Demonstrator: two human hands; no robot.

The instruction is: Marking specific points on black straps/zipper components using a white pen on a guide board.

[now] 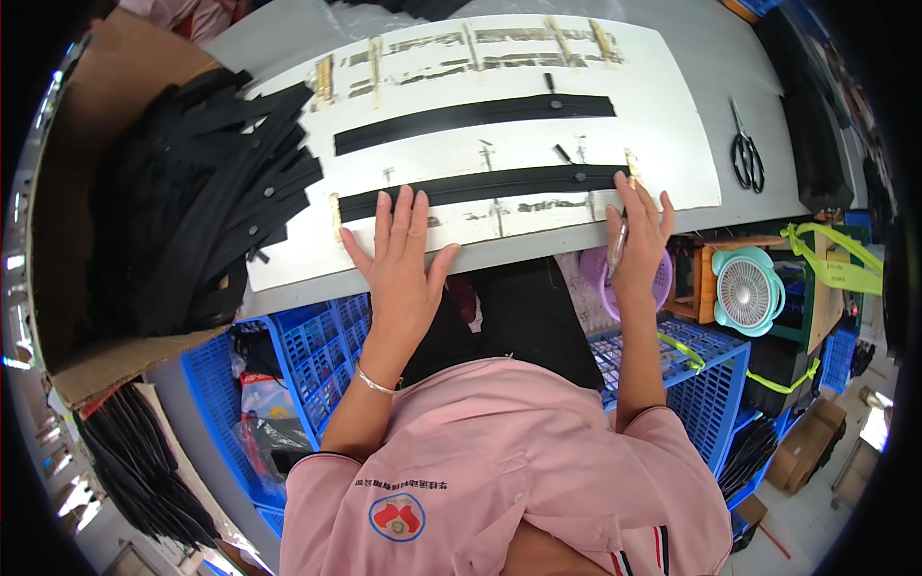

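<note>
near zipper strip [480, 187] long axis left-right | left hand [401, 259] flat on it | right hand [639, 240] at right end

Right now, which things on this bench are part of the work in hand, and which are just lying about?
In hand:
- near zipper, pressed flat by left hand
- right hand at its end, holding a pen
- white board beneath
- far zipper
- zipper pile in the box

Lying about:
- scissors
- small fan
- blue crates
</note>
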